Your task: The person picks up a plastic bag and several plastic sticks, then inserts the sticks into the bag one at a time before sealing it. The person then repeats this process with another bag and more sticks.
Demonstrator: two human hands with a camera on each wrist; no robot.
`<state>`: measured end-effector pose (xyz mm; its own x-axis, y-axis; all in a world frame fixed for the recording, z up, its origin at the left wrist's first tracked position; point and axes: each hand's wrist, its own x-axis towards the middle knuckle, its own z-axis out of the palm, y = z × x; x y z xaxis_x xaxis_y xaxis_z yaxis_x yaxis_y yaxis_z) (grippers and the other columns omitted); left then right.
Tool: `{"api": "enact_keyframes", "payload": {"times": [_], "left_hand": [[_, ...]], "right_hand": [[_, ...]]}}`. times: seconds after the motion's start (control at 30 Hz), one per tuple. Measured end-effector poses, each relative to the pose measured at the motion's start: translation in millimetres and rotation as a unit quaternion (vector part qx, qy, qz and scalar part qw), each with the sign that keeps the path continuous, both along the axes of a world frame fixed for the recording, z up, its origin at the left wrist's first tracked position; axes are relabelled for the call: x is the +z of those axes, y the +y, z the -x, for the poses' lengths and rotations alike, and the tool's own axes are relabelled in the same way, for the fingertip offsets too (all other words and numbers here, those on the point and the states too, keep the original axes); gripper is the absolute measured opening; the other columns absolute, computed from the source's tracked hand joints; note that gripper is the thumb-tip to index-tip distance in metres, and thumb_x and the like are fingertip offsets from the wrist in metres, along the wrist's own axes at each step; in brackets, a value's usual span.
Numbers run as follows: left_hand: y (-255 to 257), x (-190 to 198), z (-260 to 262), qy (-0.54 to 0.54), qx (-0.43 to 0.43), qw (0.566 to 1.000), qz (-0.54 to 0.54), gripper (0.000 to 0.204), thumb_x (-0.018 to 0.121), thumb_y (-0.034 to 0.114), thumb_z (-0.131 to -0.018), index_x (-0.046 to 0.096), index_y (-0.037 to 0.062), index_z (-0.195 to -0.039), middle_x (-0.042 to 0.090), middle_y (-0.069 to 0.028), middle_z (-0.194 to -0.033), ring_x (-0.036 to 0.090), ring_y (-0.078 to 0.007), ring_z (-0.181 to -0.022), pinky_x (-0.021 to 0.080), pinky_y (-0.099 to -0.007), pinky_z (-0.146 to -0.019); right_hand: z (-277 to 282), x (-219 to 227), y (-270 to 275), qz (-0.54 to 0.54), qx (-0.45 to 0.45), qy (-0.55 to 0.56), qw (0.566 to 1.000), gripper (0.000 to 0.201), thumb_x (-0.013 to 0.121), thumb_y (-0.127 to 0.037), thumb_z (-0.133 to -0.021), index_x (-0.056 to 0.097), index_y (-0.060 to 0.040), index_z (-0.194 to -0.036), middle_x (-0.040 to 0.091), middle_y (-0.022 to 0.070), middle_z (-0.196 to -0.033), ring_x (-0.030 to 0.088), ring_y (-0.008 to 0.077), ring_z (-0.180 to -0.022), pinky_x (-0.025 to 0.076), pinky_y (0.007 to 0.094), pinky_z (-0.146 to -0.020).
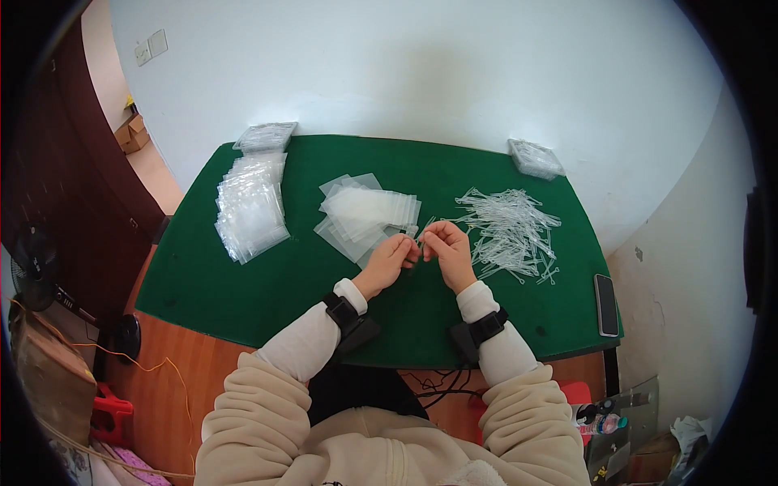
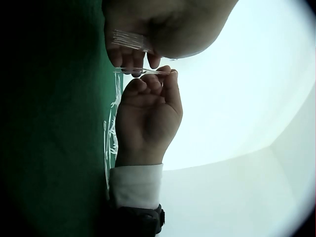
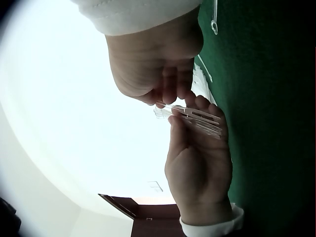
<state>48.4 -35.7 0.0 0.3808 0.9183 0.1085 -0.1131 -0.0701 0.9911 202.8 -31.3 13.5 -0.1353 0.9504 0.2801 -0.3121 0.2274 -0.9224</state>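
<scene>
Over the green table my left hand (image 1: 389, 263) holds several thin clear plastic sticks (image 3: 210, 129), which lie side by side across its fingers. Just beside it, my right hand (image 1: 450, 253) pinches thin clear stick pieces (image 2: 150, 71) between thumb and fingertips; their exact number cannot be told. Both hands' fingertips are close together, the right ones near the ends of the left hand's sticks in the right wrist view. Behind the hands lies a spread of clear flat bags (image 1: 365, 212). A loose heap of clear sticks (image 1: 515, 231) lies to the right.
Overlapping clear bags (image 1: 253, 206) lie on the table's left, below a packed stack (image 1: 266, 137). Another clear pack (image 1: 536, 159) sits at the back right corner. A phone (image 1: 605, 305) lies by the right edge of the green table (image 1: 267, 304). A wall stands behind.
</scene>
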Motion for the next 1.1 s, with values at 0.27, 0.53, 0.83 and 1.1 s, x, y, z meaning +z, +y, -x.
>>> {"api": "enact_keyframes", "payload": {"times": [0.27,0.53,0.83,1.1], "left_hand": [[-7.1,10.7,0.3,-0.024,-0.065,0.996,0.063,0.027,0.033,0.025,-0.096,0.049,0.0041,-0.092,0.055,-0.0040,-0.079,0.054,-0.0114,-0.068,0.046,-0.0240,-0.064],[-6.4,11.3,2.3,-0.045,-0.131,0.988,0.066,0.027,0.034,0.026,-0.096,0.050,0.0036,-0.099,0.057,-0.0051,-0.084,0.056,-0.0130,-0.073,0.046,-0.0255,-0.067],[-7.8,16.4,3.6,-0.025,-0.141,0.990,-0.013,0.022,0.040,0.019,-0.094,0.053,0.0013,-0.097,0.059,-0.0061,-0.087,0.057,-0.0140,-0.080,0.045,-0.0264,-0.074],[-2.3,9.3,7.5,0.107,-0.104,0.974,-0.169,0.018,0.040,0.012,-0.092,0.053,-0.0007,-0.092,0.059,-0.0072,-0.084,0.057,-0.0156,-0.080,0.045,-0.0278,-0.075]], "right_hand": [[1.6,-4.2,1.8,-0.031,-0.033,-0.037,0.998,0.005,0.058,-0.004,-0.082,0.059,-0.0011,-0.086,0.060,0.0018,-0.075,0.051,0.0066,-0.059,0.043,0.0205,-0.052],[2.8,5.8,-6.2,-0.017,-0.042,-0.008,0.999,0.009,0.059,-0.002,-0.081,0.063,-0.0002,-0.089,0.061,0.0023,-0.073,0.052,0.0069,-0.061,0.043,0.0205,-0.056],[-5.3,4.5,-3.8,-0.043,0.036,0.023,0.998,0.011,0.058,0.001,-0.080,0.063,0.0003,-0.091,0.061,0.0041,-0.075,0.054,0.0088,-0.061,0.044,0.0216,-0.056],[-12.1,2.1,0.8,0.028,0.115,0.018,0.993,0.013,0.059,-0.001,-0.078,0.062,0.0020,-0.090,0.062,0.0073,-0.078,0.057,0.0129,-0.066,0.047,0.0260,-0.063]]}}
